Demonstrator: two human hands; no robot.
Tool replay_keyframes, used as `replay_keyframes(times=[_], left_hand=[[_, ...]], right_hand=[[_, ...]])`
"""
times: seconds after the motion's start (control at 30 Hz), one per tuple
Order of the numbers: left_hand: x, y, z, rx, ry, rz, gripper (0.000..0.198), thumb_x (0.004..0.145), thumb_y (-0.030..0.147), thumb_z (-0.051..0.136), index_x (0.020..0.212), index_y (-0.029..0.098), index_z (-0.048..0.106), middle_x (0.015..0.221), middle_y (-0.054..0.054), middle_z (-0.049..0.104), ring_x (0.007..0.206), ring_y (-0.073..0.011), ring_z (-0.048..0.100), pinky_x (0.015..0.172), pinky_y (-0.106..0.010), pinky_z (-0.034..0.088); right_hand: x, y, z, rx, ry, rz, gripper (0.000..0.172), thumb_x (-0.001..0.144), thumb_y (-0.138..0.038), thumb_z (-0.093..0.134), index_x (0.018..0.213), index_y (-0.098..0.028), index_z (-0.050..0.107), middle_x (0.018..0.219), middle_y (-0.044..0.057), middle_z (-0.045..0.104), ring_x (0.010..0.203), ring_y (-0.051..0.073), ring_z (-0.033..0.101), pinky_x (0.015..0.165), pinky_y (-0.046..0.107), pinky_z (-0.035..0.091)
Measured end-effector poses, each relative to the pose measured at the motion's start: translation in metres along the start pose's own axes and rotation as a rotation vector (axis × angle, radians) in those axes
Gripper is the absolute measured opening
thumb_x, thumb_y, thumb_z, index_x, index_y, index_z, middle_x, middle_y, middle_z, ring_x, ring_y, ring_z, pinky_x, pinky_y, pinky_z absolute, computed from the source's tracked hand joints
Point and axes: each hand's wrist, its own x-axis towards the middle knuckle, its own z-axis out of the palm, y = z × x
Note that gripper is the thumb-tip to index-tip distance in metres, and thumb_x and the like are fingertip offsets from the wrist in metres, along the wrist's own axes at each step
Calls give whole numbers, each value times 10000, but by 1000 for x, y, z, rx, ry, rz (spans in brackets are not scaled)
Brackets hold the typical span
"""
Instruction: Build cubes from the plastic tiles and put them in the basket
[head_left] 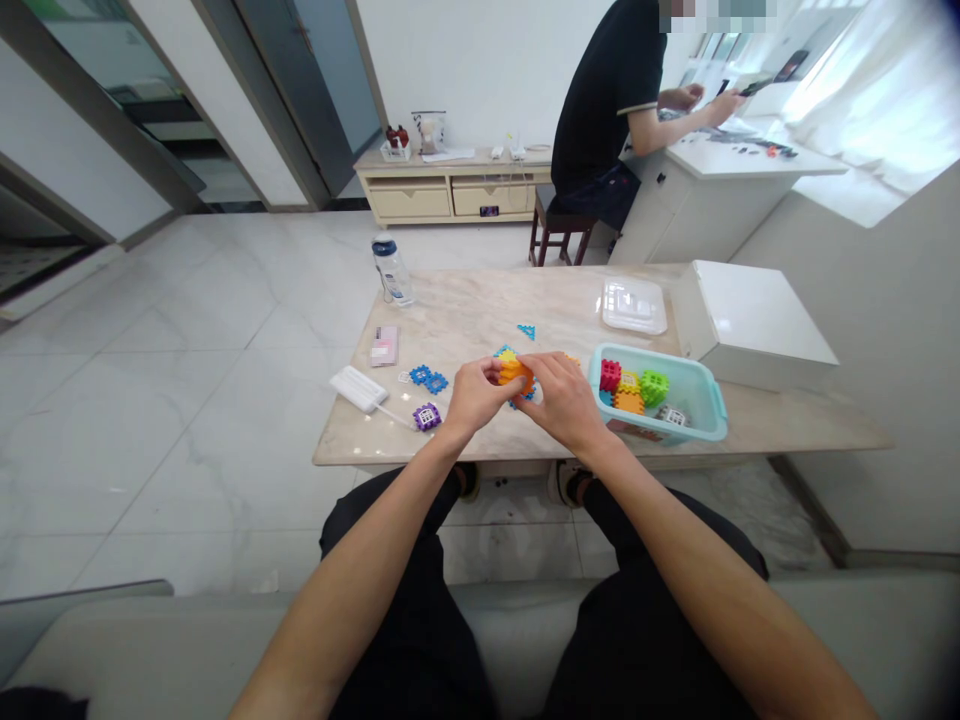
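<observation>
The left hand [478,396] and right hand [564,400] clamp together on an orange interlocking block [516,377] over the marble table [480,320], just left of a teal plastic bin [660,350] of colored blocks [628,390].

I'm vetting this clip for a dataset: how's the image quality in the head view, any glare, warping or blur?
In the head view, the curtained window is blown out by daylight; wide-angle warping slants the door frame; soft glare lies on the marble tabletop; the left hand, right hand and orange plastic block look fairly sharp, without heavy blur.
</observation>
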Motion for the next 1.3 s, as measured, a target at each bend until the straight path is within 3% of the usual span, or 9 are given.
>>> replay_keyframes(times=[0.43, 0.77, 0.87, 0.97, 1.07, 1.3], left_hand=[[1, -4, -1, 4, -23, 30, 270, 734, 299, 864, 939, 137, 795, 923, -101, 837, 840, -211, 788, 704, -253, 582], [0, 2, 0, -14, -23, 0, 237, 717, 277, 856, 899, 145, 783, 835, -54, 810, 738, -168, 738, 665, -249, 539], [3, 4, -2, -73, -25, -54, 260, 702, 293, 884, 889, 145, 779, 824, -54, 806, 726, -169, 726, 656, -255, 540], [7, 3, -6, -125, -12, -67, 337, 692, 347, 921, 919, 143, 778, 853, -66, 814, 748, -174, 732, 679, -265, 553], [10, 1, -10, -195, -42, -54, 426, 700, 417, 946, 981, 141, 783, 925, -84, 828, 815, -188, 756, 759, -287, 580], [10, -9, -8, -210, -148, -129, 568, 687, 504, 976, 1073, 129, 795, 1027, -124, 834, 915, -224, 769, 833, -315, 575]], right_hand=[[-1, 1, 2, -1, -24, -1, 475, 938, -246, 754, 1400, -218, 645, 1339, 132, 720, 1265, 344, 613, 1112, 510, 505], [0, 3, 6, 42, -21, 9, 473, 908, -219, 763, 1373, -198, 680, 1314, 147, 735, 1267, 344, 622, 1118, 517, 508], [3, 7, 5, 218, -12, 132, 543, 870, -280, 830, 1385, -187, 682, 1380, 155, 717, 1312, 350, 624, 1176, 549, 486], [8, 14, 0, 653, -68, 374, 676, 831, -462, 888, 1413, -198, 669, 1455, 150, 692, 1289, 314, 680, 1138, 509, 549], [11, 18, -5, 1033, -146, 539, 660, 838, -579, 870, 1362, -210, 708, 1405, 122, 738, 1245, 261, 724, 1110, 426, 580], [9, 25, 8, 1094, -101, 754, 561, 741, -487, 967, 1161, -152, 805, 1182, 110, 818, 1025, 222, 776, 913, 335, 643]])
